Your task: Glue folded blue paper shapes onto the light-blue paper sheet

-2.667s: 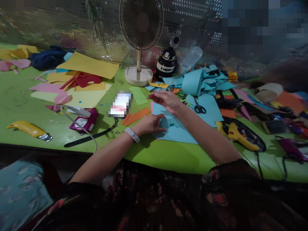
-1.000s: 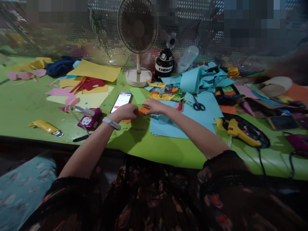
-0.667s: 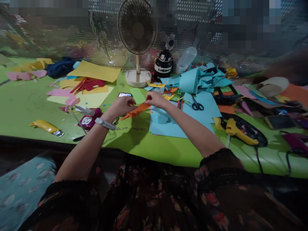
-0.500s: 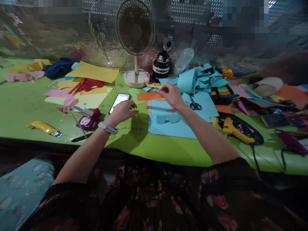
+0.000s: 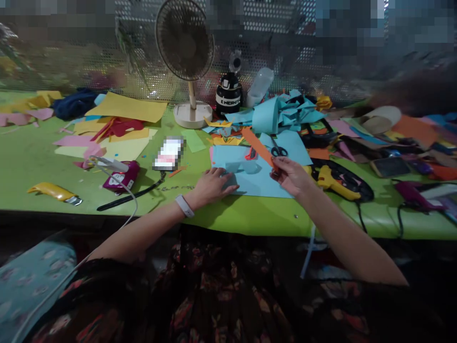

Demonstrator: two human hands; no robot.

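My right hand (image 5: 291,175) pinches one end of a long orange paper strip (image 5: 260,147), which slants up and away over a light blue sheet (image 5: 250,178) on the green table. My left hand (image 5: 210,186) lies flat, fingers spread, on the near left corner of that blue sheet, beside a small blue cut-out shape (image 5: 237,166). A white band is on my left wrist. Black-handled scissors (image 5: 276,148) rest just beyond the strip's far end.
A phone (image 5: 167,153) and a magenta glue gun (image 5: 119,175) lie left of my hands, a yellow cutter (image 5: 53,193) further left. A yellow glue gun (image 5: 333,182) sits right. A desk fan (image 5: 187,62), a black bottle (image 5: 228,97) and heaps of coloured paper scraps (image 5: 282,114) fill the back.
My right hand has carried the orange strip from the far left of the blue sheet over to its right side. My left hand has moved from near the phone onto the blue sheet.
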